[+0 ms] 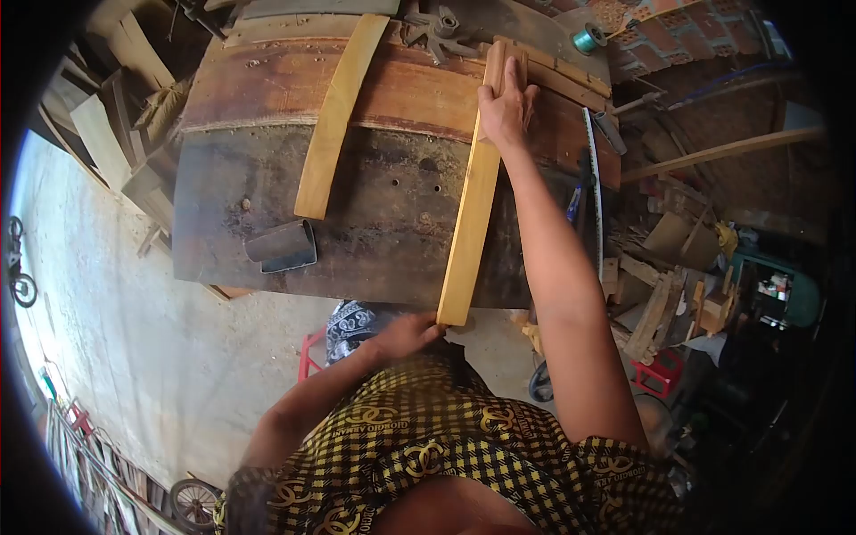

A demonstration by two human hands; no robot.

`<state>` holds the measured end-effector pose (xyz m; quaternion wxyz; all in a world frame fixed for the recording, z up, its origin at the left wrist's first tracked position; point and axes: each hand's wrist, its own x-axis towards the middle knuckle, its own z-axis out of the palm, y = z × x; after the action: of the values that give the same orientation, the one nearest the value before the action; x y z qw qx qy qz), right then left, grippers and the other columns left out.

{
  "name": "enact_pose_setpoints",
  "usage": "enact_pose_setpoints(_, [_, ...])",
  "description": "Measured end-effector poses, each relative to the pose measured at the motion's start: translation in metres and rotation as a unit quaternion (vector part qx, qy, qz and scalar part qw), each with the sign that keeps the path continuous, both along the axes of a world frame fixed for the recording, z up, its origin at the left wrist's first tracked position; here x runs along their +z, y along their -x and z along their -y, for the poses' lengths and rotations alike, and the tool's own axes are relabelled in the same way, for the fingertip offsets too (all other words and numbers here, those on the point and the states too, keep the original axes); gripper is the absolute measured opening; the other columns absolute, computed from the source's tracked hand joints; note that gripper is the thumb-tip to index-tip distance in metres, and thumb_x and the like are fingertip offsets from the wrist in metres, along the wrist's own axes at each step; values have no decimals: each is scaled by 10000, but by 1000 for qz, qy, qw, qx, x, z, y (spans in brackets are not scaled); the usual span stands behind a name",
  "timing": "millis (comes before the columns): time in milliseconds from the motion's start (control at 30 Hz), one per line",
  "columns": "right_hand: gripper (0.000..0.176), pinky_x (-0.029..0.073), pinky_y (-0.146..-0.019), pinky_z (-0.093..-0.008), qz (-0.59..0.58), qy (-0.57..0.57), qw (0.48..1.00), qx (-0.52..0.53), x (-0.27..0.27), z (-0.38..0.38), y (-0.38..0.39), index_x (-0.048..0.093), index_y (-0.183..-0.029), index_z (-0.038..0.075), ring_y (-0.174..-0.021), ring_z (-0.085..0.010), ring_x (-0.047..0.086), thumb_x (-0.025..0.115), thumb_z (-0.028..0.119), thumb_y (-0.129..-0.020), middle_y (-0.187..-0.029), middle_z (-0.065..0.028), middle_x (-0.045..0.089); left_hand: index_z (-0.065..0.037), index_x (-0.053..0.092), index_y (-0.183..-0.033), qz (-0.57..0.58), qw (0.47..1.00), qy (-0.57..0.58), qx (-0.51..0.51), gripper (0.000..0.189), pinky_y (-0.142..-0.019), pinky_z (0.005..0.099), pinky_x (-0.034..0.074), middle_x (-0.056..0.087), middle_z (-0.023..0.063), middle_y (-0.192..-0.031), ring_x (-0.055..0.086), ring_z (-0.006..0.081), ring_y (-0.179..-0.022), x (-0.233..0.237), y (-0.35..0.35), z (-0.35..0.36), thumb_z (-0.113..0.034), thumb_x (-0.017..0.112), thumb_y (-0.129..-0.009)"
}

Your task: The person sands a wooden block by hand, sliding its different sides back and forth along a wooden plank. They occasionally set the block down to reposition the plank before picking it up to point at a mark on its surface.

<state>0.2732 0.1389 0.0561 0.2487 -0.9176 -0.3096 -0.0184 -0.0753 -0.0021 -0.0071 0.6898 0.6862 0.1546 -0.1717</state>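
A long yellowish wooden plank (pixel 470 223) lies lengthwise across the dark workbench (pixel 232 192), its near end reaching past the front edge. My right hand (pixel 508 111) grips the plank near its far end, index finger stretched forward along it and thumb at the left side. Under those fingers, a reddish-brown strip of wood (pixel 506 52) shows at the far end. Down at the near end, my left hand (pixel 408 336) has its fingertips closed at the plank's corner. Left of it on the bench rests a second, slightly curved wooden board (pixel 339 125).
A short metal tube (pixel 282 248) lies at the bench's front left. A metal star-shaped knob (pixel 440 34) and a spool of green wire (pixel 588 39) sit at the back. Along the right side lies a steel ruler (pixel 594 187). Scrap wood (pixel 660 303) is piled right.
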Motion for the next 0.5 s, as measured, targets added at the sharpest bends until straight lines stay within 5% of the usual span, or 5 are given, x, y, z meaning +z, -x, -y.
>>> enact_pose_setpoints(167, [742,470,-928,-554,-49,40,998,11,14,44,44,294,-1532,237,-1113,-524,536,571,371,-856,-1265,-339,431,-50,575,-1207,41,997,-12,65,416,-885,426,484,682,183,-1039,643,374,-1018,1,6,12,-401,486,-1002])
enact_pose_setpoints(233, [758,521,-767,-527,54,66,995,51,0,95,85,302,-1529,230,-933,-463,584,608,346,-845,-1113,-272,465,-50,564,-1206,70,990,32,120,399,-883,410,485,686,165,-1035,651,352,-1006,-15,10,23,-385,494,-1002])
enact_pose_setpoints(433, [862,507,-759,-475,-9,48,988,145,13,242,213,322,-1521,138,-917,-406,548,713,186,-755,-1081,-229,449,-57,555,-1233,7,998,-23,63,422,-915,444,478,679,190,-1096,638,373,-1053,-3,5,8,-396,498,-989])
enact_pose_setpoints(500, [860,508,-767,-468,-29,35,987,154,16,244,213,320,-1520,128,-923,-412,551,712,167,-755,-1078,-227,451,-32,561,-1276,1,998,25,64,429,-910,374,490,662,173,-1126,633,239,-1009,-7,6,11,-361,503,-1006])
